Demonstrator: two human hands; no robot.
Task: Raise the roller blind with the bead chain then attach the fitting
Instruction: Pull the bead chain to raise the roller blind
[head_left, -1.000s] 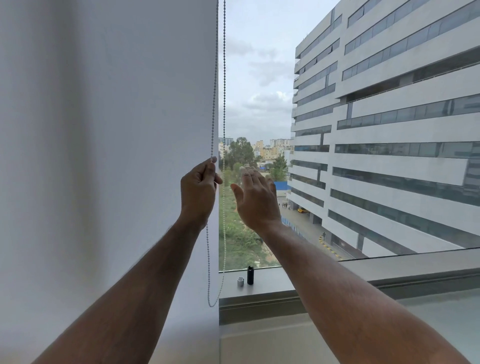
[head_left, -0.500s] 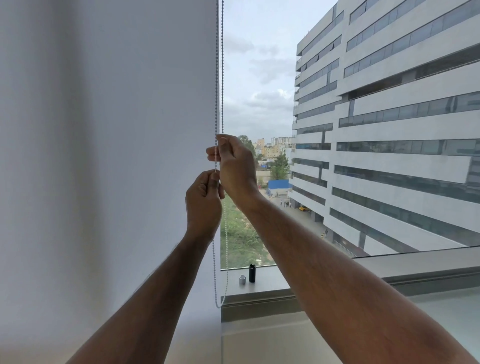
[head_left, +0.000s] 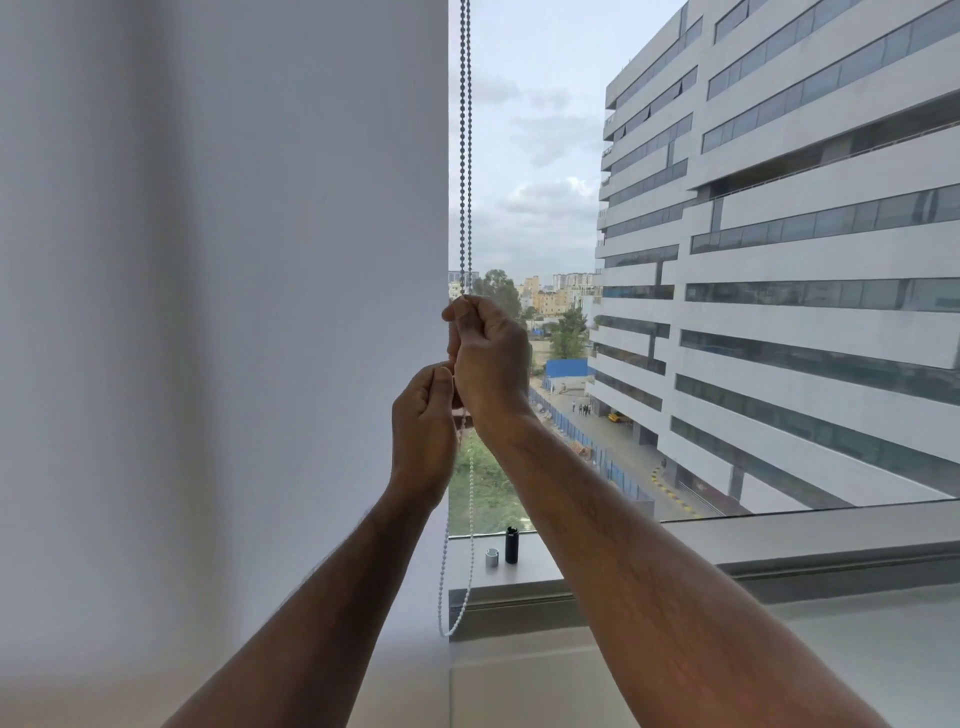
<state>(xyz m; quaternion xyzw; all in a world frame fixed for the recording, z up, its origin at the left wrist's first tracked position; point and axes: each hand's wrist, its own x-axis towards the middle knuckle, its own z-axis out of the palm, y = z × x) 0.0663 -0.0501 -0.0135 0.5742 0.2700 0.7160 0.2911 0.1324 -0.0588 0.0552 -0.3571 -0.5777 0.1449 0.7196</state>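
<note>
A white roller blind (head_left: 234, 312) covers the left half of the view, reaching down past the sill. Its bead chain (head_left: 466, 156) hangs along the blind's right edge and loops at the bottom just below sill height. My right hand (head_left: 488, 358) is shut on the chain, above my left hand (head_left: 423, 431), which also grips the chain lower down. The two hands touch. On the sill stand a black cylindrical fitting (head_left: 511, 544) and a small silver cap (head_left: 491, 558), below and right of my hands.
The grey window sill (head_left: 779, 540) runs to the right under the glass. Outside stands a large white office building (head_left: 779, 260), with a road and trees far below.
My right hand went from open beside the chain to closed on it above my left hand. Both hands have since come slightly lower together with the chain.
</note>
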